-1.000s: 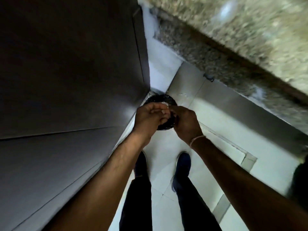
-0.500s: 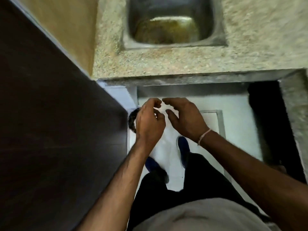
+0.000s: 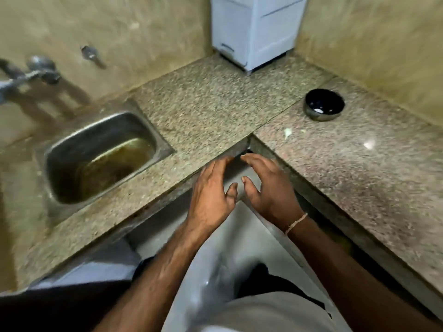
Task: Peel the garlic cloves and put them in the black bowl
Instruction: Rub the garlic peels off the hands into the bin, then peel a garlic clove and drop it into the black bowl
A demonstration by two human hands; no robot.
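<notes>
Head view, items listed near to far.

Person: light garment and dark trousers at the lower edge, both forearms reaching forward over a pale floor (image 3: pixel 249 238).

Left hand (image 3: pixel 211 195): released, fingers spread and loosely extended, grasping nothing, held in the air at the inner corner of the L-shaped tabletop (image 3: pixel 215 111).

Right hand (image 3: pixel 271 188): released likewise, fingers spread, nothing in it; a thin thread band (image 3: pixel 296 222) circles the wrist. The two hands sit just beside each other, fingertips near but apart.

Tabletop: speckled granite, two slabs meeting at a seam.

Pale scraps (image 3: pixel 287 133): small, on the right slab beyond the hands; whether peel or clove, cannot tell.

Steel sink (image 3: pixel 100 154): set into the left slab, brownish staining in the basin.

Black bowl (image 3: pixel 324 107): on the right slab, well apart from the hands, upright, a small white item inside.

Wall tap (image 3: pixel 36 70): above the sink, blurred.

White appliance (image 3: pixel 256 29): standing at the far corner against the wall.
</notes>
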